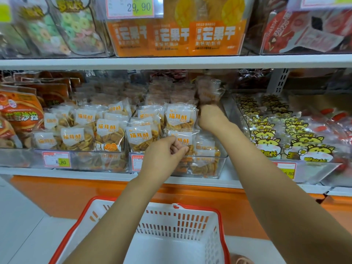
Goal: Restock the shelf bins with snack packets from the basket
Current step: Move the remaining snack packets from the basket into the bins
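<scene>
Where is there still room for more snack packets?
Room shows down the right side of the clear bin, between the stacked packets and its right wall, below the right hand holding a blurred packet. The left hand pinches a front packet. The neighbouring bin on the left looks crowded.

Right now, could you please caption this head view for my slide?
Left hand pinches a snack packet in the clear bin; right hand holds a blurred packet above; basket below.
</scene>
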A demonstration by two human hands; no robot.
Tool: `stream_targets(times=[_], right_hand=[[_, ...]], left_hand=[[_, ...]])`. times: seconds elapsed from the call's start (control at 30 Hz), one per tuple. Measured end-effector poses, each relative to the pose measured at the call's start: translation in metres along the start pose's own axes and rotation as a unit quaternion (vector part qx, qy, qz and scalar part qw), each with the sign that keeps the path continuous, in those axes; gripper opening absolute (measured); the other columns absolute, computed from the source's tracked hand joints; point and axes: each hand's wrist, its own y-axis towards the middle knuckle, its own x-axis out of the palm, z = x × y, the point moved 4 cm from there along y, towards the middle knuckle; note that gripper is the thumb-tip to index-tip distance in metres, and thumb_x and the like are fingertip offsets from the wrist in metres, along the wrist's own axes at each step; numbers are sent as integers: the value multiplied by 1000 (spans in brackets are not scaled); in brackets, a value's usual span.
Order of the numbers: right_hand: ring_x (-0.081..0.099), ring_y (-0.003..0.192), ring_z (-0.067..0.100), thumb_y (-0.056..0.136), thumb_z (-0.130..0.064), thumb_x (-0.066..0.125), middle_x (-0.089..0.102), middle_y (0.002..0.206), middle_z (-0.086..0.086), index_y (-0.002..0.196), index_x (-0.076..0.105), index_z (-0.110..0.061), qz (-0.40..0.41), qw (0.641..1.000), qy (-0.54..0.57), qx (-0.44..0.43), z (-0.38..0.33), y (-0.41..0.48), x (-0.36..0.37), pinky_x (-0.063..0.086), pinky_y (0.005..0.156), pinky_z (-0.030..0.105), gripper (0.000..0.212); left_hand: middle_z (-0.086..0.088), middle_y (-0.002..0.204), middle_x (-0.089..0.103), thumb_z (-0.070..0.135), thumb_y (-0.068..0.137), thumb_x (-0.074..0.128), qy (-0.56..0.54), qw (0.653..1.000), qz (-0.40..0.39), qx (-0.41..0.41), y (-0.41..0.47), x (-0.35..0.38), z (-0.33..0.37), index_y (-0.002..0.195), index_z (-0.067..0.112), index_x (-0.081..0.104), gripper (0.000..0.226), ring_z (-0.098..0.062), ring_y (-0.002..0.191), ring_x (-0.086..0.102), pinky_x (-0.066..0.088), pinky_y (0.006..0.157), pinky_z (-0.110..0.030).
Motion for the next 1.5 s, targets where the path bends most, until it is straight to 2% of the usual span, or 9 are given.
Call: stream_targets(times=[0.23, 0.4, 0.57, 0.7, 0.83, 0.97, 1.13, 1.27, 1.5], right_hand=[[59, 86, 20, 93, -17, 54, 63, 101, 8, 97, 63, -9, 200, 939, 281, 5, 14, -97, -43, 43, 74, 29, 13], [44, 46, 7, 92, -34, 60, 50, 54, -3, 59, 54, -17, -54, 888, 456, -12, 3, -177, -6, 36, 47, 19, 37], [54, 55, 6, 88, -32, 66, 61, 62, -6, 69, 60, -17, -294, 887, 353, -45, -35, -213, 75, 46, 55, 24, 25], [56, 104, 19, 81, 1, 64, 62, 121, 4, 97, 68, -13, -374, 895, 242, -40, -47, -234, 155, 50, 87, 27, 22], [60, 97, 18, 87, 7, 53, 61, 126, 9, 113, 68, -3, -443, 883, 138, -71, -53, -262, 232, 41, 62, 11, 32], [50, 70, 14, 87, -2, 54, 57, 101, 7, 121, 63, -3, -505, 858, 90, -29, -56, -287, 285, 41, 77, 25, 35], [52, 118, 38, 95, -33, 56, 52, 128, 30, 126, 53, 12, -588, 803, 70, -71, -73, -317, 320, 41, 95, 38, 54], [37, 135, 30, 92, -49, 55, 32, 152, 11, 145, 36, -6, -635, 767, 46, -83, -77, -337, 351, 34, 109, 40, 70], [49, 68, 23, 91, -20, 50, 53, 80, 7, 72, 48, -8, -620, 779, -13, -94, -84, -346, 390, 42, 60, 28, 23]], left_hand=[[4, 92, 64, 20, 92, 57, 48, 996, -5, 72, -15, -9, 12, 99, 15, 66, 12, -12, 87, 58, 49, 78, -32], [9, 75, 57, 25, 95, 55, 32, 988, 64, 135, -45, -30, 17, 82, 18, 61, 15, -3, 70, 49, 35, 61, -12], [7, 57, 49, 31, 94, 55, 66, 997, 3, 36, -88, -39, -28, 69, 17, 53, 29, -8, 56, 47, 33, 52, -26], [4, 80, 66, 24, 91, 60, 98, 985, -52, -130, -137, -51, -104, 88, 17, 62, 8, -14, 74, 61, 43, 64, -25], [-7, 93, 70, 15, 88, 63, 131, 956, -32, -260, -192, -67, -169, 97, 11, 67, 11, -25, 89, 64, 43, 70, -26], [-11, 108, 68, 14, 88, 63, 162, 930, 20, -331, -222, -77, -202, 108, 7, 67, 21, -29, 101, 61, 45, 81, -31], [-25, 112, 56, 10, 83, 64, 242, 895, 70, -368, -246, -85, -230, 118, 3, 61, 35, -42, 104, 48, 43, 84, -45], [-24, 125, 48, 11, 83, 66, 226, 883, 66, -406, -252, -83, -245, 131, 3, 49, 52, -42, 112, 44, 43, 89, -49], [-22, 124, 48, 15, 85, 64, 215, 878, 40, -426, -255, -73, -257, 137, 3, 38, 59, -39, 109, 50, 45, 87, -46]])
